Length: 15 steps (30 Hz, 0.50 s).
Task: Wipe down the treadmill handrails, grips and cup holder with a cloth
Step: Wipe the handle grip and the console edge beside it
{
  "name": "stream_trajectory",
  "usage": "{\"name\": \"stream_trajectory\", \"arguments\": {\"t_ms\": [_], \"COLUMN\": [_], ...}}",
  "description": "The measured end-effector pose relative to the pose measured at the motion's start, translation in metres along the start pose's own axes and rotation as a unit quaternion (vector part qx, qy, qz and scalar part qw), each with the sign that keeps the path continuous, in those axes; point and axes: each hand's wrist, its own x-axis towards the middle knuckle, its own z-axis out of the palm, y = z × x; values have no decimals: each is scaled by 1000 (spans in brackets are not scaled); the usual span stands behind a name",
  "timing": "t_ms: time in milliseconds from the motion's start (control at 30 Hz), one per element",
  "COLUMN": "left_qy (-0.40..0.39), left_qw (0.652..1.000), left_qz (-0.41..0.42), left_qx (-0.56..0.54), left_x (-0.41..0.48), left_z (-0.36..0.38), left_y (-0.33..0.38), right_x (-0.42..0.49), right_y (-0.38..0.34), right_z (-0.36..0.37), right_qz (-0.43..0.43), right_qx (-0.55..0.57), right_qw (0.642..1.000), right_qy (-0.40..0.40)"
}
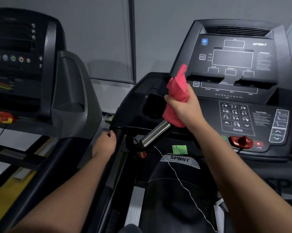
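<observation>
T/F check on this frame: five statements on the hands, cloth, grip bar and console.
1. The right hand grips the red cloth around the metal grip bar. True.
2. The left hand holds another cloth. False: it grips the black side handrail and holds no cloth.
3. The red cloth is stuffed into the cup holder. False: it is wrapped on the metal grip bar, in front of the cup holder.
4. The console display is dark. True.
5. A second treadmill stands to the person's left. True.
</observation>
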Motion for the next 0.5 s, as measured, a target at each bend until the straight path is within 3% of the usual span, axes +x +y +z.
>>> {"name": "stream_trajectory", "arguments": {"t_ms": [200, 367, 500], "left_qy": [-9, -85, -57], "left_qw": [999, 982, 985], "left_qz": [-9, -88, -44], "left_qx": [-34, -147, -159], "left_x": [8, 41, 75], "left_z": [5, 1, -5], "left_y": [-7, -3, 16], "right_x": [24, 59, 82], "right_y": [7, 15, 20], "right_z": [10, 17, 24], "right_qz": [35, 110, 163], "right_qx": [-27, -96, -113], "right_qw": [999, 987, 978], "right_qy": [-13, -69, -57]}}
